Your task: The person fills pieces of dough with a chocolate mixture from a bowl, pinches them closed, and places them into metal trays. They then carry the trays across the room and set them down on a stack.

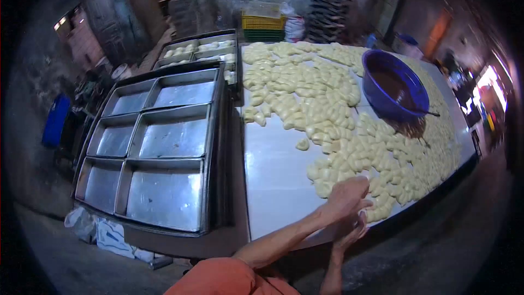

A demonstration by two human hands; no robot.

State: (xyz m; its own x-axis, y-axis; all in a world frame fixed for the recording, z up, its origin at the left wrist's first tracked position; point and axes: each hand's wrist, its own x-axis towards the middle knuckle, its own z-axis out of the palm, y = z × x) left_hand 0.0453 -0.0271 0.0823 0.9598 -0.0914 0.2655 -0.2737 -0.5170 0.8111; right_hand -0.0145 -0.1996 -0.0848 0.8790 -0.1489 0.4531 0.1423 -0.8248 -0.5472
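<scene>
Many pale, glossy pieces of dough (327, 114) are spread over the white tabletop (275, 177). My left hand (348, 194) reaches across the near edge of the dough, its fingers curled downward. Whatever lies inside those fingers is hidden. Just below it, at the table's front edge, my right hand (352, 234) is turned up with its fingers extended, close to the left fingertips. A blue plastic basin (376, 95) with brown liquid and a dark-handled utensil stands among the dough pieces.
Left of the table, a stack of metal baking pans (147, 147) has six bare compartments on top. Behind it, another pan set (196, 49) holds dough pieces. Yellow and green crates (263, 23) and a dark stack of slatted pieces (330, 8) stand by the back wall.
</scene>
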